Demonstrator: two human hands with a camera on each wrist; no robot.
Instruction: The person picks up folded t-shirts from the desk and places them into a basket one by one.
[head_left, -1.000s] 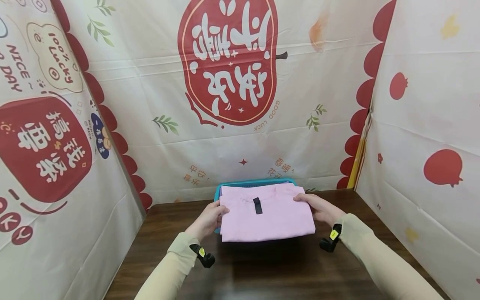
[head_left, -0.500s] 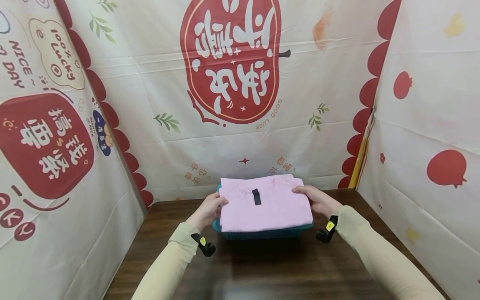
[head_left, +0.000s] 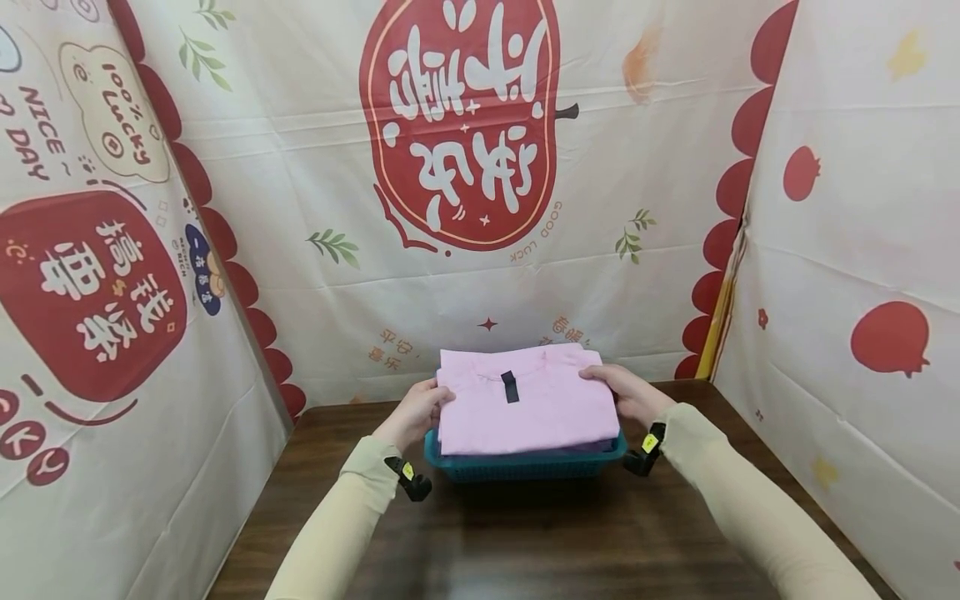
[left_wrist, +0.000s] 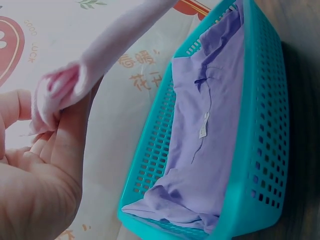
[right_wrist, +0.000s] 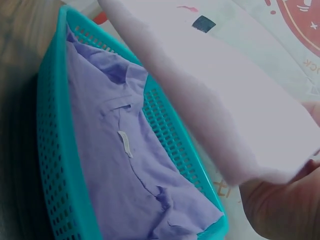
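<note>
Both hands hold a folded pink shirt (head_left: 525,412) by its two side edges, above a teal plastic basket (head_left: 525,468). On the shirt, near the neckline, is a small black label (head_left: 510,387). The left hand (head_left: 415,412) pinches the left edge, thumb on top and fingers beneath; the right hand (head_left: 632,395) grips the right edge the same way. Inside the basket lies a purple garment (left_wrist: 205,130) with a small white tag (left_wrist: 203,125). In both wrist views the pink shirt is raised clear of the purple garment.
The basket stands on a dark brown wooden table (head_left: 510,542). Behind it hangs a white printed cloth (head_left: 300,183) with red designs. Similar cloth walls close off the left and right sides. A black strap device (head_left: 408,478) is on each wrist.
Both hands have moved slightly away from the body with the pink shirt. More of the basket's front side now shows below the shirt.
</note>
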